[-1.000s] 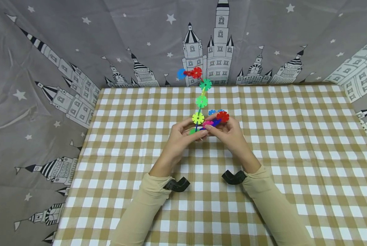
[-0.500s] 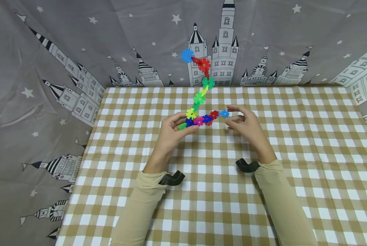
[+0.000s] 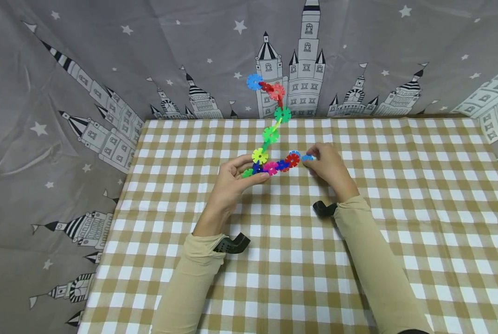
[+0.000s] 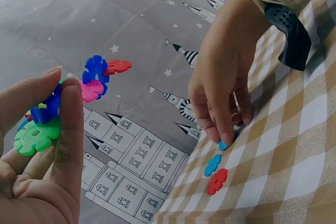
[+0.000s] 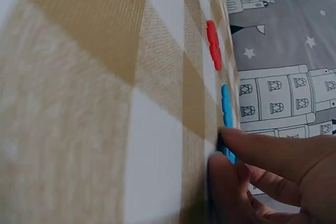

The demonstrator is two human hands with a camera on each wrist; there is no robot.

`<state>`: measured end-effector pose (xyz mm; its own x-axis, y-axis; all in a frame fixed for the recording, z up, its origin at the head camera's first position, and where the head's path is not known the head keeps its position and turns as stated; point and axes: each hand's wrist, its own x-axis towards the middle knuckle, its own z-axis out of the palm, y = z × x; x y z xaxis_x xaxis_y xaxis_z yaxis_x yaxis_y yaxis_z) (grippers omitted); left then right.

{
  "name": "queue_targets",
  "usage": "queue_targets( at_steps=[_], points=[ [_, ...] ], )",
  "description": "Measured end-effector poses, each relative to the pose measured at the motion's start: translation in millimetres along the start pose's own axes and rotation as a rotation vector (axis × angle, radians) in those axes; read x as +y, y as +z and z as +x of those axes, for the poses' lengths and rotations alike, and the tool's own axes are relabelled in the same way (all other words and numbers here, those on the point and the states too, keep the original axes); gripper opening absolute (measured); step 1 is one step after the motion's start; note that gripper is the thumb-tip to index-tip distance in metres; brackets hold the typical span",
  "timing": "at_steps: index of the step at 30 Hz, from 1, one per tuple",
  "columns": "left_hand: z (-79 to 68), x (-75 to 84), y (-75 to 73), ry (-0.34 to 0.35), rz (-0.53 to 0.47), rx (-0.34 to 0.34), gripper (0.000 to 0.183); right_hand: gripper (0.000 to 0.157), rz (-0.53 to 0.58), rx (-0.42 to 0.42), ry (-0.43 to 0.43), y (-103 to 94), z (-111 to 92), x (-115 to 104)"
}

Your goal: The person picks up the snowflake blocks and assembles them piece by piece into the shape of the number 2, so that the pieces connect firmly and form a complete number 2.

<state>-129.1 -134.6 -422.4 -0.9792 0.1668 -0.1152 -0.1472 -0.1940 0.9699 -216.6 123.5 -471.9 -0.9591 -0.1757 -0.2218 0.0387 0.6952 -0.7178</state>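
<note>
My left hand (image 3: 236,178) grips a chain of slotted, flower-shaped plastic discs near its bend, by a green disc (image 4: 35,139) and dark blue ones. One arm of the chain runs up and away through yellow (image 3: 259,156) and green to a light blue disc (image 3: 254,82) at its far tip. Its shorter arm passes a pink disc (image 4: 92,91) and ends in a red disc (image 4: 118,66). At the tabletop my right hand (image 3: 329,168) pinches a loose blue disc (image 3: 308,158) between thumb and fingers, which partly hide it.
Another loose blue disc (image 4: 212,165) and a loose red disc (image 4: 217,182) lie on the checked tablecloth (image 3: 399,195) beside the right fingertips. A grey curtain (image 3: 215,41) printed with castles stands behind the table's far edge.
The right hand has left the chain, moved right and come down onto a loose blue disc, its fingers closing. The left hand has shifted slightly left, still gripping the chain.
</note>
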Motion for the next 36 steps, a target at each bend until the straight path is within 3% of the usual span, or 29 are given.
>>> queue_targets(
  at_steps=[2,4,6,10,12,14,18,24,36],
  points=[
    [-0.4,0.6,0.2,-0.006,-0.013,-0.002,0.046,0.028,0.021,0.003,-0.008,-0.9,-3.3,1.6],
    [-0.8,1.7,0.5,-0.010,-0.024,-0.003,0.046,0.025,0.115,-0.013,-0.009,-2.0,-8.6,3.5],
    [-0.9,2.2,0.4,-0.012,-0.032,-0.010,0.045,0.026,0.295,-0.054,0.006,-4.3,-17.2,3.6],
    [0.0,3.0,2.0,-0.009,-0.028,-0.031,0.045,0.028,0.780,-0.103,0.065,-12.5,-40.6,-1.5],
    [0.1,3.3,2.1,-0.008,-0.020,-0.033,0.045,0.025,0.923,-0.092,0.055,-15.9,-52.0,-8.5],
    [-0.1,3.4,2.0,-0.013,-0.011,-0.029,0.046,0.017,0.990,-0.057,0.025,-17.6,-60.5,-16.6],
    [-0.5,2.3,2.0,-0.025,0.003,-0.025,0.044,0.004,1.029,0.030,-0.021,-17.5,-69.2,-27.9],
    [-1.3,1.8,2.6,-0.018,0.018,-0.032,0.035,0.003,0.970,0.089,-0.081,-13.9,-73.8,-35.9],
    [-0.6,1.1,3.3,-0.013,0.053,-0.021,0.034,0.007,0.948,0.178,-0.070,-11.8,-75.4,-38.8]
  ],
)
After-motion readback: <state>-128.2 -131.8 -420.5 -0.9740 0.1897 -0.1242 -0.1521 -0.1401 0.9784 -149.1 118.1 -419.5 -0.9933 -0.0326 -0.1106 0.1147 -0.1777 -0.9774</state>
